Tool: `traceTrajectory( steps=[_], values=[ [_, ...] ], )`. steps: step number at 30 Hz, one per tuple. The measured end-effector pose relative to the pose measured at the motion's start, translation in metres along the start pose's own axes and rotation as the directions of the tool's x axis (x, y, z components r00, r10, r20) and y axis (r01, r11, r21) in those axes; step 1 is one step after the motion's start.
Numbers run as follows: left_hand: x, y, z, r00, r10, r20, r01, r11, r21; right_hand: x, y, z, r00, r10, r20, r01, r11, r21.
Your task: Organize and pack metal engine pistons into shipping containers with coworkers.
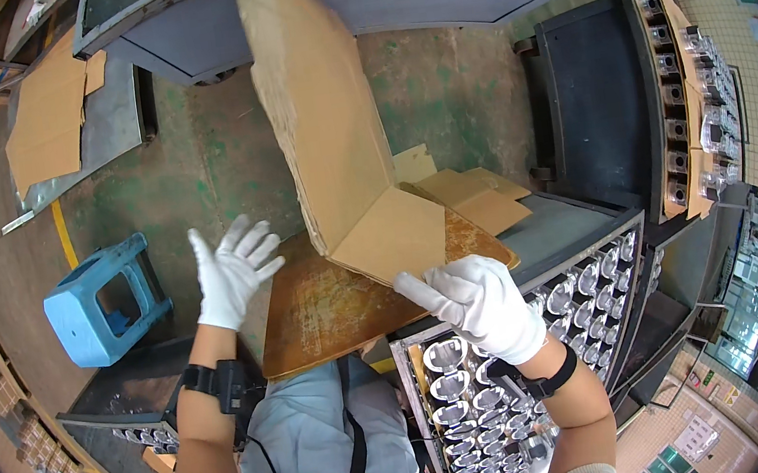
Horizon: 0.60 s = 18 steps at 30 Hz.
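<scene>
A large brown cardboard sheet (pixel 323 100) stands upright and tilted in front of me, with its lower flap (pixel 397 229) bent toward me over a worn wooden board (pixel 312 312). My right hand (pixel 479 305), in a white glove, has its fingers closed at the near edge of that flap. Part of the grip is hidden behind the glove. To the left of the sheet, my left hand (pixel 235 270), also white-gloved, is raised with fingers spread and nothing in it. Smaller cardboard pieces (pixel 475 200) lie just beyond the wooden board.
Rows of shiny metal parts (pixel 473 406) fill a rack beside my right arm. Similar parts (pixel 715 97) stand on a dark cart (pixel 596 103) at the far right. A blue plastic stool (pixel 106 306) is at the left. Flat cardboard (pixel 47 117) lies on a metal surface, far left.
</scene>
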State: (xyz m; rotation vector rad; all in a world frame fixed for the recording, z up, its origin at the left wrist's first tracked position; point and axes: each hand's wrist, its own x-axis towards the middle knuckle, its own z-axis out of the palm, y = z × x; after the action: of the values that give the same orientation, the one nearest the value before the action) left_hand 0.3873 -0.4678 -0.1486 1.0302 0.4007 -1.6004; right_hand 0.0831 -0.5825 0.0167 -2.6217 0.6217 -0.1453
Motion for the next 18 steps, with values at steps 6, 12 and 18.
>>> traceTrajectory(
  steps=[6,12,18],
  values=[
    [-0.011,0.032,-0.024,0.986,0.105,-0.129,-0.106,0.994,0.001,-0.004,-0.006,0.009,0.986,-0.066,0.151,0.043,0.987,0.153],
    [-0.016,0.040,-0.085,0.810,0.432,-0.398,-0.438,0.895,0.080,-0.022,0.007,0.007,0.988,-0.037,0.152,0.021,0.994,0.107],
    [-0.043,0.023,-0.186,0.909,-0.125,-0.397,0.133,0.991,-0.006,-0.046,0.023,0.027,0.950,0.033,0.309,-0.132,0.943,0.304]
  ],
)
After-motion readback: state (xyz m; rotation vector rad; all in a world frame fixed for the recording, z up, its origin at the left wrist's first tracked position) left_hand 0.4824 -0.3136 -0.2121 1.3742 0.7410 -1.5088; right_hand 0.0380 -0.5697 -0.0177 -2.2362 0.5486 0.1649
